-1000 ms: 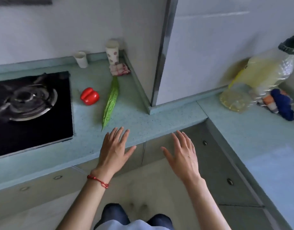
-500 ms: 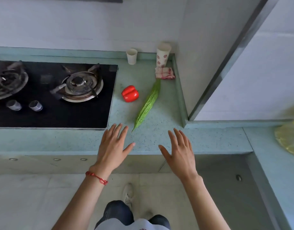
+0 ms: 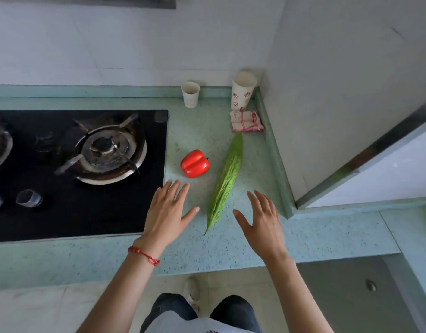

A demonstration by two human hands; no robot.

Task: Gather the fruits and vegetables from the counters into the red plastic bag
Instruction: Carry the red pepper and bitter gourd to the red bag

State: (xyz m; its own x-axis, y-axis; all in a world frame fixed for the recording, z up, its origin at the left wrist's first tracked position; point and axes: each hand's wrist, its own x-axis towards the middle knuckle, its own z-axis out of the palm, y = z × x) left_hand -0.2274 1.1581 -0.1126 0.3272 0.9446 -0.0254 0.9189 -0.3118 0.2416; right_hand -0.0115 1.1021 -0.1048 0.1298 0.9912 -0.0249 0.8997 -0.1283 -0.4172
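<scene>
A red bell pepper lies on the pale green counter just right of the stove. A long green bitter gourd lies diagonally beside it, its tip pointing toward me. My left hand hovers open just below the pepper and left of the gourd's tip, a red string on its wrist. My right hand is open to the right of the gourd's lower end. Neither hand holds anything. The red plastic bag is not in view.
A black gas stove with a burner fills the left. Two paper cups and a folded cloth sit at the back by the wall. A white wall corner bounds the counter's right side.
The view has swung left and closer to the counter. Both open hands have moved forward over the counter and now flank the gourd's near end.
</scene>
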